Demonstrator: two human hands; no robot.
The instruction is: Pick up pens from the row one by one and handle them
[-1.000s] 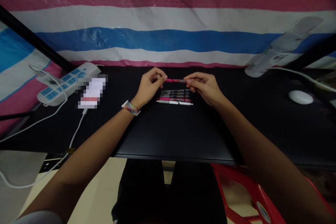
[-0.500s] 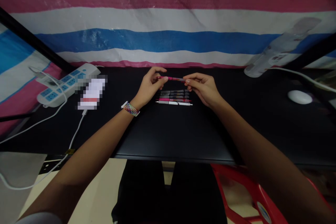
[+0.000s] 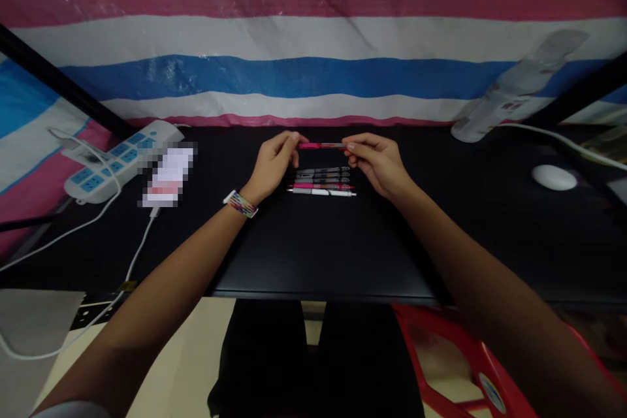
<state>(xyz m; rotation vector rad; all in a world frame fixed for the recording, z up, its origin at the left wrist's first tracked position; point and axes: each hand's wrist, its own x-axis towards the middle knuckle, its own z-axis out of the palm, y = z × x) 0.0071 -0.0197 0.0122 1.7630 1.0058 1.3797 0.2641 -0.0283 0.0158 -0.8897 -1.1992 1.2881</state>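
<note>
A pink-and-red pen [image 3: 321, 145] is held level above the black desk, near its back. My left hand [image 3: 273, 163] is closed at the pen's pink end, thumb and fingertips pinched together there. On the other end, my right hand [image 3: 379, 163] pinches the pen between thumb and fingers, which hide its tip. Just below the held pen, several pens lie side by side on the desk: grey-and-black pens [image 3: 321, 176], another pink-and-red pen [image 3: 316, 186] and a white pen [image 3: 323, 192] nearest me.
On the left are a white power strip [image 3: 122, 160] and a blurred phone [image 3: 170, 173] with a white cable [image 3: 140, 248]. A clear bottle [image 3: 509, 98] and a white mouse [image 3: 554, 177] are on the right. A striped sheet [image 3: 313, 78] hangs behind the black desk [image 3: 323, 248].
My left hand has shifted slightly left along the pen, and its raised index finger has come down to the pen's end. My right hand keeps its pinch almost unmoved.
</note>
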